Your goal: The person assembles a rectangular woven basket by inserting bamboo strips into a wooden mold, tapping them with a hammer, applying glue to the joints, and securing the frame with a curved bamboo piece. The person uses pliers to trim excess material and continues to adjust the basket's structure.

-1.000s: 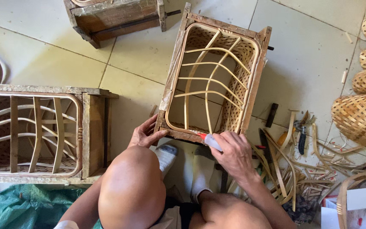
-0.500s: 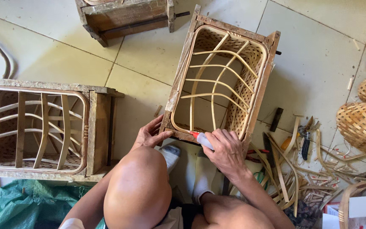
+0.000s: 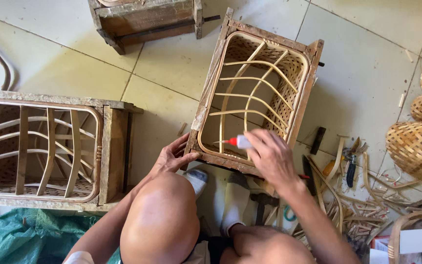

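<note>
Glue bottle [image 3: 240, 142] (red nozzle aimed at the cane rim) sits pinched in the right hand [image 3: 269, 159] over the wooden basket mould [image 3: 257, 95]; left hand [image 3: 174, 157] grips its corner, steadying it on the floor

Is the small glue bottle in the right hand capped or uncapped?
Uncapped: the glue bottle in the right hand shows a bare red nozzle, pointing left over the wooden frame.

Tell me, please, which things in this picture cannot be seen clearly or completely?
Head view only:
- Glue tube: its rear is hidden in the right hand.
- Left hand: its fingertips are hidden over the wooden frame.
- Second frame: cut by the left edge.
- Woven baskets: cut by the right edge.
- Tools: too small to tell apart.
</note>
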